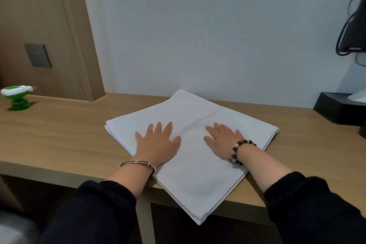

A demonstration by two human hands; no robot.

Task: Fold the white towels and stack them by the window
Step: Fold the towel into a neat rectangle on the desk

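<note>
The folded white towel [190,174] is laid cornerwise at the front edge of the desk [59,134], one corner overhanging it, its long sides seemingly running back-left to front-right. It is pressed flat under the left hand [158,144] and right hand [223,140], fingers straight and spread, nothing gripped. Both hands are equally near. No writing can be read.

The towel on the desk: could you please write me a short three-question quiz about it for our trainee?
1. True or false: the left hand and the right hand both lie flat on the towel.
2. Which wrist wears the beaded bracelet? A: left. B: right.
3. Fill in: one corner of the towel hangs over the ____ edge of the desk.

Key: 1 true; 2 B; 3 front.
</note>
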